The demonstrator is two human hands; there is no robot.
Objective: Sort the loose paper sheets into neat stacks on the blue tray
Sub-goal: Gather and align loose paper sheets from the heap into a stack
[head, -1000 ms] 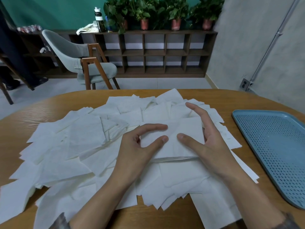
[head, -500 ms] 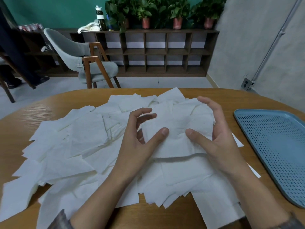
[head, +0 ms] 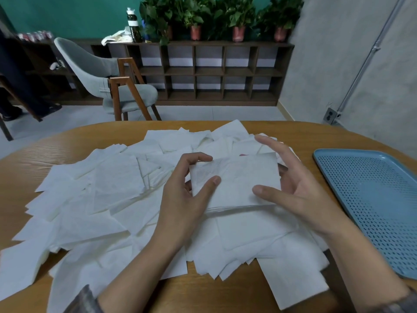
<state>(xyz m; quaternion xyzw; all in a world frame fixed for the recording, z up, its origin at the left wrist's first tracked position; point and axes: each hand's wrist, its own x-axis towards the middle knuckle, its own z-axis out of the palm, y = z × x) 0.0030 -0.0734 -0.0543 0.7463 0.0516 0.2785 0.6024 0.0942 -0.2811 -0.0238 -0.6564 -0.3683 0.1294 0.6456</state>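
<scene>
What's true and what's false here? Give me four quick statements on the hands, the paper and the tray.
1. The left hand and the right hand hold a small stack of sheets between them. True.
2. The blue tray already carries a paper stack. False: no paper shows on the part of it in view.
3. The blue tray lies on the table to the person's right. True.
4. The loose sheets are squared up in one neat pile. False: they lie scattered and overlapping across the table.
</scene>
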